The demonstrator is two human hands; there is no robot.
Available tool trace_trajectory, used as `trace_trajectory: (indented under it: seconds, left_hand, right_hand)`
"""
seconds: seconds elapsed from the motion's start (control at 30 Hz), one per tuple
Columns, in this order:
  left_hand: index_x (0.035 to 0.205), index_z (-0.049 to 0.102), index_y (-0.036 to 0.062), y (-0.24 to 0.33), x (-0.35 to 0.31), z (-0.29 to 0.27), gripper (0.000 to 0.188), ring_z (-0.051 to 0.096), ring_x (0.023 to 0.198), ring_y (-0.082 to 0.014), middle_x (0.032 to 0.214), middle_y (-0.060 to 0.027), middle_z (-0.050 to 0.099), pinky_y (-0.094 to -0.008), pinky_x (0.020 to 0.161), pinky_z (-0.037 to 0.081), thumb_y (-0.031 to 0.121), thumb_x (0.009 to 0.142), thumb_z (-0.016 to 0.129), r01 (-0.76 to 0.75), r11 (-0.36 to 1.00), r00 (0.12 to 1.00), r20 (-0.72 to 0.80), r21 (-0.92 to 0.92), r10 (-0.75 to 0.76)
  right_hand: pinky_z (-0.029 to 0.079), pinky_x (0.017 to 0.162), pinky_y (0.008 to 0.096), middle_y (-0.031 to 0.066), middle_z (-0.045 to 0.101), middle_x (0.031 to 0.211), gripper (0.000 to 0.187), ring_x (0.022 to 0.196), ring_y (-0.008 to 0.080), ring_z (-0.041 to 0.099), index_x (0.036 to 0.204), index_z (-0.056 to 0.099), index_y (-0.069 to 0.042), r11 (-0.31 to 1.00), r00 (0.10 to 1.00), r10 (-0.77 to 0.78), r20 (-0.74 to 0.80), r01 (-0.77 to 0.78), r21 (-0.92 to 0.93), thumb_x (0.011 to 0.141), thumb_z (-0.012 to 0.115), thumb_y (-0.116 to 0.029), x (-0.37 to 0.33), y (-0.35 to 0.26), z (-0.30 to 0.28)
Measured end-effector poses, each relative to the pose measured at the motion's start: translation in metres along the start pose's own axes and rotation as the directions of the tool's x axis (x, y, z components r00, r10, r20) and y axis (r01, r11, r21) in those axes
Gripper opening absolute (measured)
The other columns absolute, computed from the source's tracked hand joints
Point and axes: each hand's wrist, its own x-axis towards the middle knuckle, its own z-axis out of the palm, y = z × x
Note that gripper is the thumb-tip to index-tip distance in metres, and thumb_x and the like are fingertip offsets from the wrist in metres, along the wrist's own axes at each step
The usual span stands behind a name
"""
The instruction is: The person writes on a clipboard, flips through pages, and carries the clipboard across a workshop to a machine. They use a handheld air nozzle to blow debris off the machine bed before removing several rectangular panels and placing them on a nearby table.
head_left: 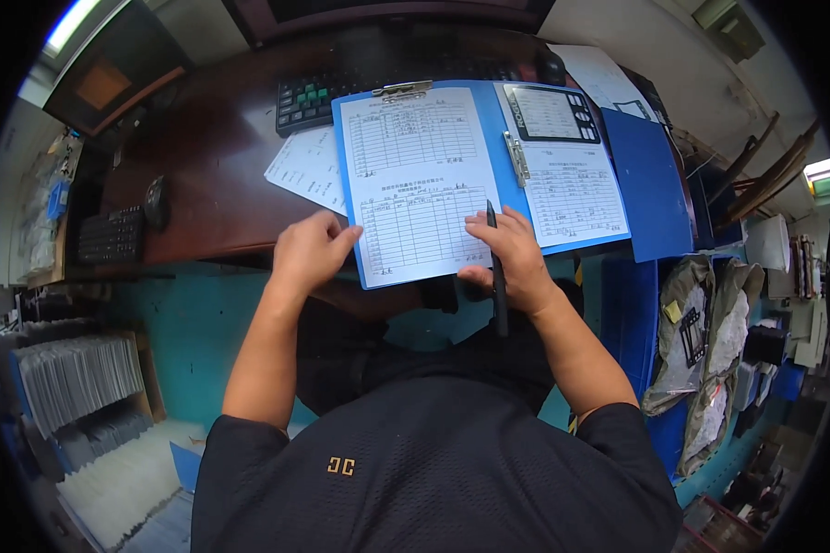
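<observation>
A blue clipboard (361,267) with filled-in paper forms (415,157) under its metal clip lies tilted over the near edge of the desk. My left hand (312,251) is at its lower left edge, fingers curled and thumb against the rim; the fingertips are partly hidden. Over the lower right corner of the forms, my right hand (515,253) holds a black pen (499,290) between its fingers, one end pointing up the page. Beside it on the right lies a second blue clipboard (622,207) with another form and a black-framed panel (553,114) on top.
Behind the clipboards sit a black keyboard (306,100) and a monitor (387,11). A mouse (156,203) and another keyboard (111,235) are at the desk's left. Racked grey sheets (83,373) stand lower left; a blue bin (632,323) with bagged parts stands at right.
</observation>
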Motion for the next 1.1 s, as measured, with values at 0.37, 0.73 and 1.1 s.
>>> trace_trajectory:
  seconds: [0.37,0.73,1.1]
  left_hand:
    - [0.143,0.061,0.0198,-0.030,0.081,0.036,0.053,0.039,0.148,-0.0385,0.158,-0.0235,0.042,-0.0521,0.122,0.029,0.038,0.094,0.069,-0.416,0.880,0.837,-0.281,0.228,0.469]
    - [0.137,0.065,0.0161,-0.031,0.082,0.039,0.049,0.042,0.146,-0.0389,0.156,-0.0221,0.045,-0.0502,0.122,0.029,0.038,0.093,0.069,-0.447,0.868,0.814,-0.304,0.217,0.495]
    - [0.134,0.066,0.0117,-0.032,0.082,0.042,0.051,0.047,0.141,-0.0413,0.152,-0.0233,0.049,-0.0535,0.118,0.034,0.032,0.089,0.074,-0.482,0.851,0.774,-0.354,0.207,0.525]
  right_hand:
    - [0.056,0.082,0.0332,0.0141,0.073,0.096,0.025,0.090,0.0256,0.071,0.106,0.074,-0.001,0.842,0.954,0.290,0.076,-0.292,0.453,0.092,0.074,-0.022,0.069,-0.014,0.096]
    - [0.056,0.067,0.0328,0.0123,0.072,0.079,0.016,0.070,0.0227,0.071,0.090,0.071,-0.002,0.838,0.924,0.371,0.094,-0.376,0.396,0.085,0.076,-0.016,0.067,-0.020,0.104]
    - [0.056,0.067,0.0373,0.0148,0.071,0.079,0.016,0.072,0.0299,0.071,0.088,0.071,-0.003,0.836,0.944,0.319,0.083,-0.321,0.446,0.085,0.076,-0.017,0.065,-0.016,0.109]
